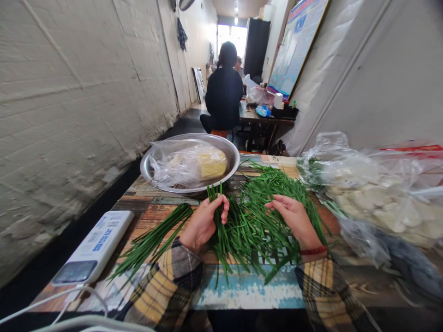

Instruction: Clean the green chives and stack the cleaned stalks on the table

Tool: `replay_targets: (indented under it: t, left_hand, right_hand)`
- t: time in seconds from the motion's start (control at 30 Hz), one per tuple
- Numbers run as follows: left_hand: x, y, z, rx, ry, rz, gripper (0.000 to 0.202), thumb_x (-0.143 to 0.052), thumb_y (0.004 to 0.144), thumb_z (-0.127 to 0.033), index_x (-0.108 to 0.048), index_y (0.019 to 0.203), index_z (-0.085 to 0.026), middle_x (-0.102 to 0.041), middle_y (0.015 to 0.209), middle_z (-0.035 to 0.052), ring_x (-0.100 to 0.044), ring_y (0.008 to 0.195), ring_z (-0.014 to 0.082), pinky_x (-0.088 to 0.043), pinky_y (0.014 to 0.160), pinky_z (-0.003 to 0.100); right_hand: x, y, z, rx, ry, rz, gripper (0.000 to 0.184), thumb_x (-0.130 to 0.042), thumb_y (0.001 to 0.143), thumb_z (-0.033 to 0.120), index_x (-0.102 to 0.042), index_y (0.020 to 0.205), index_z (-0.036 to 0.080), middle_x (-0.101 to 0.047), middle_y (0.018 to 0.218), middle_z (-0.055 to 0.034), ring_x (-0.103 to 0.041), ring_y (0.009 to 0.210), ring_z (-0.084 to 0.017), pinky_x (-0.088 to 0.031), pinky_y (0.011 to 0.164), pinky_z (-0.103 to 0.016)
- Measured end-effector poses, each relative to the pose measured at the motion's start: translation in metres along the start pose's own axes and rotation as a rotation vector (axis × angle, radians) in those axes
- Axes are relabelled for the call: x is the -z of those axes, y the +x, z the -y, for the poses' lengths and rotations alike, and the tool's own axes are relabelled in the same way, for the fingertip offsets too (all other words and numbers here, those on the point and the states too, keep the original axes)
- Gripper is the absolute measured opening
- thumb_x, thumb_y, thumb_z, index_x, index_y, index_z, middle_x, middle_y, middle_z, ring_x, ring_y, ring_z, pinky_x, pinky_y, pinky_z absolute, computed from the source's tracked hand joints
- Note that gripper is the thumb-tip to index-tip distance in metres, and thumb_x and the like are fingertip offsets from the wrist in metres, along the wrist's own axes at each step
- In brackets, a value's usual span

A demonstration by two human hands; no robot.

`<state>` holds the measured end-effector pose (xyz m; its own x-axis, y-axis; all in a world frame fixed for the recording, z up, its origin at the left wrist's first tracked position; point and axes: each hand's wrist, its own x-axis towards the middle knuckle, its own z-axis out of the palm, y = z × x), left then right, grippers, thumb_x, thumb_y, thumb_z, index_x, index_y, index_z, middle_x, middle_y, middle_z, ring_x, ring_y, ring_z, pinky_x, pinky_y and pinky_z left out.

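Note:
My left hand [204, 222] is closed round a small bunch of green garlic chives [215, 191], whose ends stick up above the thumb. Over the loose heap of chives [273, 184], my right hand [292, 216] has its thumb and fingertips drawn together in a pinch. Whether a strand lies between them is too small to tell. A neater bundle of chives [157, 235] lies on the table to the left of my left hand, its stalks lined up.
A metal basin [233, 170] with a plastic-wrapped yellowish block [211, 162] stands at the table's [249, 290] back. At left lies a white power bank [100, 242] with cables [90, 318]. Plastic bags of pale pieces [377, 203] fill the right. Beyond, a person [224, 94] sits facing away.

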<state>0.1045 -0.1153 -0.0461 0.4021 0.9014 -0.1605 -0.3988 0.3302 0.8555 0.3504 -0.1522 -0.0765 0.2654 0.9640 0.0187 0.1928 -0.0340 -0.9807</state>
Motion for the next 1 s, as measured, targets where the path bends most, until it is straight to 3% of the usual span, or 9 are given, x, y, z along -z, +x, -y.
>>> replay_targets:
  t: [0.17,0.3,0.47,0.7,1.0]
  left_hand:
    - [-0.001,-0.001,0.000,-0.003,-0.009,0.001,0.023,-0.064,0.076,-0.036,-0.055,0.075,-0.014,-0.052,0.066,-0.0013,-0.043,0.048,0.0065,-0.035,0.043,0.021]
    - [0.000,0.000,0.001,-0.009,-0.006,-0.004,0.023,-0.064,0.075,-0.036,-0.056,0.075,-0.014,-0.052,0.066,-0.0011,-0.043,0.048,0.0066,-0.035,0.043,0.021]
    - [0.001,0.000,0.001,-0.012,-0.006,0.002,0.025,-0.065,0.075,-0.037,-0.056,0.075,-0.014,-0.052,0.066,-0.0009,-0.043,0.048,0.0064,-0.035,0.043,0.021]
    - [0.002,0.002,0.002,0.021,-0.024,0.012,0.024,-0.064,0.076,-0.035,-0.054,0.076,-0.014,-0.045,0.062,-0.0036,-0.036,0.043,0.0034,-0.025,0.039,0.017]
    - [0.002,0.004,0.005,0.060,-0.001,0.034,0.027,-0.067,0.074,-0.038,-0.053,0.076,-0.014,-0.034,0.053,-0.0076,-0.026,0.040,0.0014,-0.015,0.037,0.015]
  right_hand:
    - [-0.004,-0.002,0.002,-0.024,0.203,0.056,0.032,-0.069,0.071,0.044,-0.067,0.092,0.019,-0.073,0.092,-0.0063,-0.066,0.082,-0.019,-0.050,0.073,-0.032]
    - [-0.007,-0.002,0.004,-0.001,0.153,0.031,0.031,-0.071,0.068,0.044,-0.066,0.085,0.018,-0.073,0.086,-0.0055,-0.064,0.074,-0.017,-0.047,0.065,-0.028]
    - [-0.009,-0.004,0.008,-0.043,0.127,0.067,0.034,-0.064,0.074,0.047,-0.067,0.089,0.017,-0.071,0.077,-0.0057,-0.060,0.062,-0.013,-0.041,0.055,-0.024]
    - [-0.014,-0.016,0.025,-0.174,0.285,0.287,0.034,-0.058,0.080,0.046,-0.060,0.097,0.017,-0.072,0.083,-0.0076,-0.063,0.063,-0.014,-0.043,0.055,-0.024]
    - [-0.038,-0.025,0.029,-0.293,0.384,0.469,0.027,-0.060,0.080,0.045,-0.055,0.087,0.020,-0.073,0.084,-0.0071,-0.066,0.065,-0.015,-0.049,0.059,-0.026]
